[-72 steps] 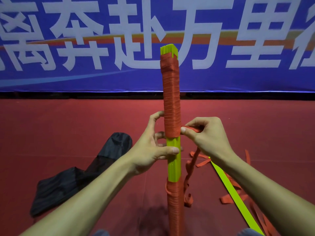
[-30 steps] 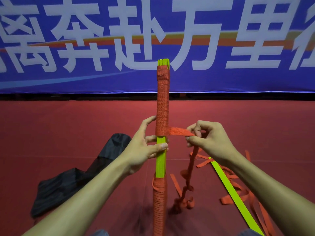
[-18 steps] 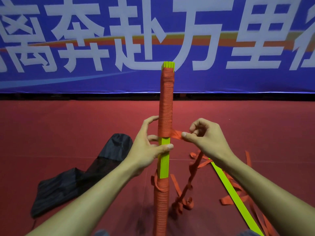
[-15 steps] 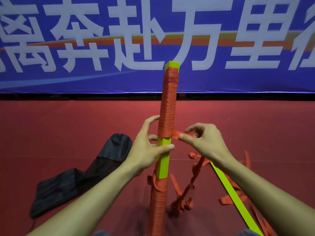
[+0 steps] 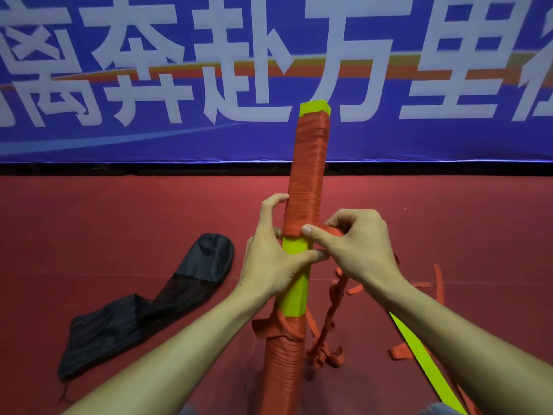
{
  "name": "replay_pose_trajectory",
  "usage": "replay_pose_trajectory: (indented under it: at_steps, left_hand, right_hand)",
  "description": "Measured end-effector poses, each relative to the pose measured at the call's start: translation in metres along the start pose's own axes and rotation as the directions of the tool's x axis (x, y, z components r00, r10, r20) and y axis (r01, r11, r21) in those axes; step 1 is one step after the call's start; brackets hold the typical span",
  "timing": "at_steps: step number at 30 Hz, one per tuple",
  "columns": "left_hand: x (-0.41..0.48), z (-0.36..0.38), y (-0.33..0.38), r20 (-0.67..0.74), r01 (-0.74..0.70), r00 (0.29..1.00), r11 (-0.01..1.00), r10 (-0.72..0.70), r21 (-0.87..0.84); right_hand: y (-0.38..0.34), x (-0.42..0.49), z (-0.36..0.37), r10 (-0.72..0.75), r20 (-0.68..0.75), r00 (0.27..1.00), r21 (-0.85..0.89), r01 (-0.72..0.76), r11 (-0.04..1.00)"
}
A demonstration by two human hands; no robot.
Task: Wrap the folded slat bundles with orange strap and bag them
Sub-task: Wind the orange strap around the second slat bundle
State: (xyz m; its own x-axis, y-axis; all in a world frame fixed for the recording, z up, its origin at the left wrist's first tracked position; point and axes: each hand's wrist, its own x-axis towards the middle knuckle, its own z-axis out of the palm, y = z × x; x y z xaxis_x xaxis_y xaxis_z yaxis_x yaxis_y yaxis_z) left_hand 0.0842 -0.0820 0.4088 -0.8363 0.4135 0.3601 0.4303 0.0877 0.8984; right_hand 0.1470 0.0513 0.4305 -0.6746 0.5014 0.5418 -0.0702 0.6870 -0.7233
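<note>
My left hand [image 5: 269, 265] grips the upright slat bundle [image 5: 294, 295]; my right hand [image 5: 359, 247] pinches the orange strap [image 5: 308, 175] against it. Red floor [image 5: 119, 220], black bag [image 5: 149, 310] lying left, blue banner [image 5: 449, 139] behind.

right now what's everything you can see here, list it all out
slat bundle: one, yellow-green, upright at centre, bare in the middle
orange strap: piece count unclear, orange, wound round the bundle's upper and lower parts, twisted tail hanging to the floor on the right
loose strap lengths: several, orange, on the floor to the right
single slat: one, yellow-green, lying lower right
bag: one, black, lying on the floor to the left
banner: one, blue with white characters, along the back
floor: one, red, under everything
left hand: one, grips the bundle's bare middle
right hand: one, pinches the strap at the upper wrap's lower edge
</note>
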Motion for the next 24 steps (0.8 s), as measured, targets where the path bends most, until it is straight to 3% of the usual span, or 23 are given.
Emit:
replay_pose_trajectory:
  at_steps: [2,7,13,18,24]
  left_hand:
    - [0.001,0.002,-0.001,0.0,0.03,1.0,0.997,-0.03,-0.071]
    - [0.0,-0.002,0.001,0.17,0.099,0.984,0.966,-0.059,-0.238]
    - [0.004,-0.015,-0.001,0.379,0.218,0.918,0.946,-0.116,-0.239]
    - [0.006,-0.023,-0.004,0.537,0.276,0.84,0.91,-0.071,-0.311]
    - [0.006,-0.025,-0.007,0.495,0.228,0.867,0.927,-0.053,-0.299]
  right_hand:
    - [-0.002,0.0,-0.001,0.001,0.016,1.0,0.009,-0.001,1.0]
    - [-0.003,-0.002,-0.005,-0.001,0.078,0.997,-0.015,0.002,1.0]
    - [0.001,-0.001,-0.008,-0.007,0.098,0.995,-0.036,0.011,0.999]
    - [0.005,0.004,-0.011,-0.003,0.093,0.996,-0.021,0.005,1.0]
    - [0.009,0.003,-0.012,-0.029,0.077,0.997,-0.002,0.029,1.0]
